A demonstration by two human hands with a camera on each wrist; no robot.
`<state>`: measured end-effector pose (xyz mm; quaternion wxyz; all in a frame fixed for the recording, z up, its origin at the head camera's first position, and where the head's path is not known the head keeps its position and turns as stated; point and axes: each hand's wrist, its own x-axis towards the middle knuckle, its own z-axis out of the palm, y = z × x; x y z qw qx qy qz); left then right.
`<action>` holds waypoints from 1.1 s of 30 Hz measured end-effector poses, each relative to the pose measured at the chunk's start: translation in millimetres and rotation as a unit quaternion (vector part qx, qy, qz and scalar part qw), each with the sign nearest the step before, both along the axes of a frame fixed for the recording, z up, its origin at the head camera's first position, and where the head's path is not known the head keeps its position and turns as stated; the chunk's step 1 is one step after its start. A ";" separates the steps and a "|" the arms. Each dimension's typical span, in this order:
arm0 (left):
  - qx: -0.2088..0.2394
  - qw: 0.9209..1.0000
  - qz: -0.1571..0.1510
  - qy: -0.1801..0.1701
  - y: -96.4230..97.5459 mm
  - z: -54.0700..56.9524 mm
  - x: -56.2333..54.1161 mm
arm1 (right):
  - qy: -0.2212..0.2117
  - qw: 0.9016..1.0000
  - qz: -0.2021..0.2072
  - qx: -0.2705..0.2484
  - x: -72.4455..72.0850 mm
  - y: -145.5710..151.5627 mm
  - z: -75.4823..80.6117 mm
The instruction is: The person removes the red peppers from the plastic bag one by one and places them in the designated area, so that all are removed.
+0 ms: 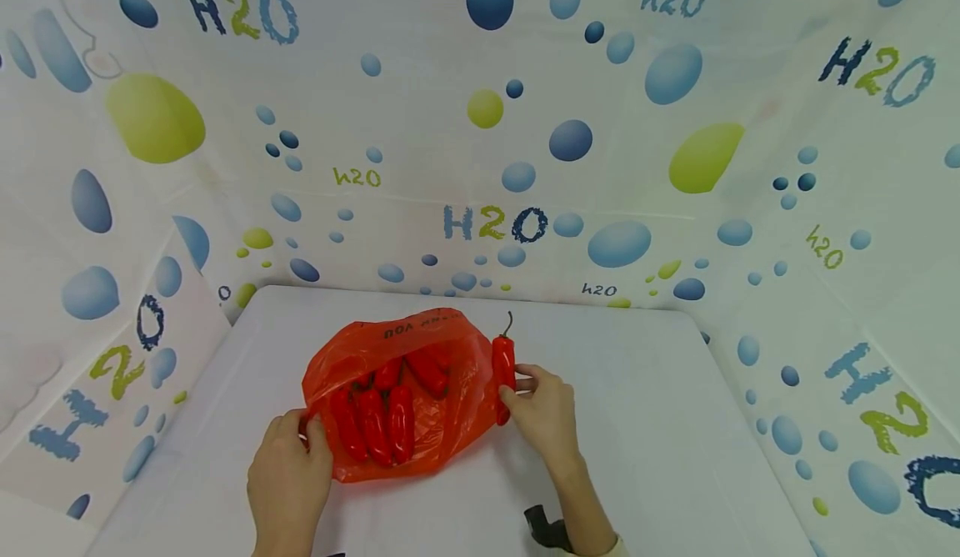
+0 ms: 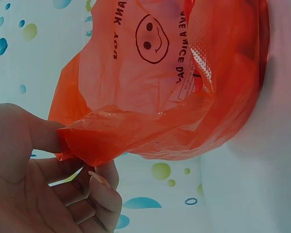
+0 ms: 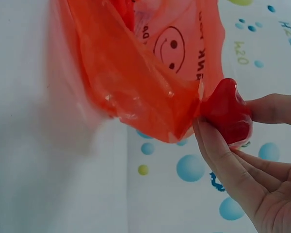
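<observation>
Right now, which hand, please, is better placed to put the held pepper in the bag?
Right, probably: the right hand holds the pepper beside the bag, whose edge the left hand pinches.

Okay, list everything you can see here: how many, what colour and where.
Table: one, white, across the lower view
Plastic bag: one, translucent red with dark print, on the table
Loose peppers: at least five, red, overlapping inside the bag
Held pepper: one, red, at the bag's right side
Wall covering: count unclear, white with blue and green drops, around the table
Dark object: one, black, bottom, right of centre
Sleeve: one, pale, bottom, right of centre
Left hand: one, bare, pinching the bag's left edge
Right hand: one, bare, gripping the held pepper
</observation>
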<state>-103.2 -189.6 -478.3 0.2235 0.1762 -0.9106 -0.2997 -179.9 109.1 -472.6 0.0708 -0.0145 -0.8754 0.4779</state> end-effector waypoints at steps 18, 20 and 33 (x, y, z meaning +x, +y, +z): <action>0.002 1.000 -0.002 0.004 0.7 -2.2 0.6 | -0.030 0.999 -0.046 0.004 -35.0 22.7 -21.9; 0.002 1.000 -0.002 0.006 0.4 -2.3 0.5 | -0.033 0.998 -0.053 0.008 -39.8 25.7 -24.9; 0.003 1.000 -0.002 -0.013 2.1 -2.3 -0.7 | -0.046 0.994 -0.090 0.035 -71.6 44.0 -45.7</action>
